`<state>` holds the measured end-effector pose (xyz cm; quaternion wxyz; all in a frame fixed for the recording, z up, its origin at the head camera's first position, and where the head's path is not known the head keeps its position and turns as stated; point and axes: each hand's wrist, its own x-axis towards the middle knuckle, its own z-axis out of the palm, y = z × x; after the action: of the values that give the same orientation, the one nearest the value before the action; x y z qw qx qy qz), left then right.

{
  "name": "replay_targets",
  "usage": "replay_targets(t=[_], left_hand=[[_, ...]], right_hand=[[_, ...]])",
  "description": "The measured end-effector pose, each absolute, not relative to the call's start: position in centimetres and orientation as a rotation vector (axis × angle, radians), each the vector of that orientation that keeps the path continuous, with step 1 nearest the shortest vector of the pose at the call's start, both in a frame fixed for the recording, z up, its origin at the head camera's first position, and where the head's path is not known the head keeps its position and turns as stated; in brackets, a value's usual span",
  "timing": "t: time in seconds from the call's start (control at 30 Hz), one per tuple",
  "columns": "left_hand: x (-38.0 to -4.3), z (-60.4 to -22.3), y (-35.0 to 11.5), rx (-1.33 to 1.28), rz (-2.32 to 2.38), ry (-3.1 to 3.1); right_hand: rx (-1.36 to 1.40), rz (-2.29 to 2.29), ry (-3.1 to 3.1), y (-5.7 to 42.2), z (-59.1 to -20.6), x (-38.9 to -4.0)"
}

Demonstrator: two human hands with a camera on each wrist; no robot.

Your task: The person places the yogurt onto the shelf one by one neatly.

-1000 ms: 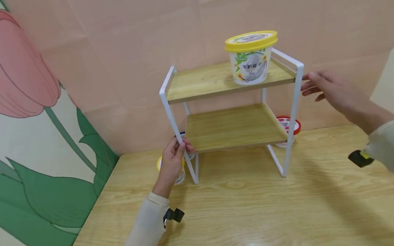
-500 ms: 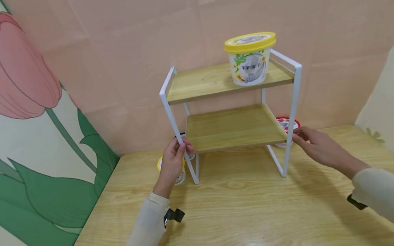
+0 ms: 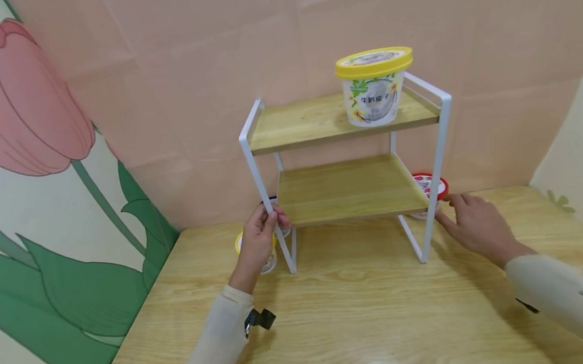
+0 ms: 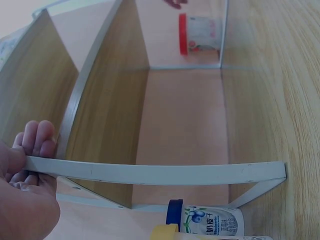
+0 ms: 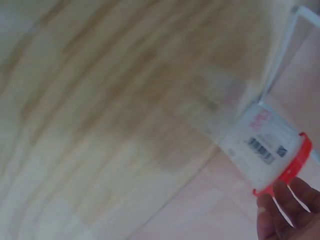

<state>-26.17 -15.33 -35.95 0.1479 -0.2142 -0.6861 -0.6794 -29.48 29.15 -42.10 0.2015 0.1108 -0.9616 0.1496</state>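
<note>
A two-tier shelf rack (image 3: 350, 190) with wooden boards and a white metal frame stands on the table. In the head view my left hand (image 3: 258, 238) grips its left front leg, thumb and fingers around the bar. The left wrist view shows the same hand (image 4: 30, 185) on the frame. My right hand (image 3: 482, 228) is beside the right leg, its fingertips at the edge of a red-lidded tub (image 3: 441, 190). In the right wrist view its loosely bent fingers are by the red lid (image 5: 295, 165); contact is hard to tell. A yellow-lidded tub (image 3: 375, 98) sits on the top board.
Behind the left leg, partly hidden, stand a blue-lidded tub (image 4: 210, 220) and another yellow-lidded tub (image 3: 269, 263). A pink cloth wall (image 3: 201, 117) rises behind the wooden table (image 3: 353, 317), and a tulip-printed panel (image 3: 72, 220) is at the left.
My right hand has come down from beside the rack's upper right leg to the red-lidded tub. My left hand keeps its grip on the left leg, and the rack stays put.
</note>
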Motion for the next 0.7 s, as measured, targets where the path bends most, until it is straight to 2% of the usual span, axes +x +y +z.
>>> replay_targets(t=[0.23, 0.7], left_hand=[[-26.1, -35.9, -15.4, -0.622, -1.942, -1.981], [-26.1, -35.8, -15.3, -0.622, -1.951, -1.977]], right_hand=[[0.264, 0.282, -2.585, 29.3, -43.4, -30.7], [0.166, 0.427, -2.638, 28.8, -43.6, -33.4]])
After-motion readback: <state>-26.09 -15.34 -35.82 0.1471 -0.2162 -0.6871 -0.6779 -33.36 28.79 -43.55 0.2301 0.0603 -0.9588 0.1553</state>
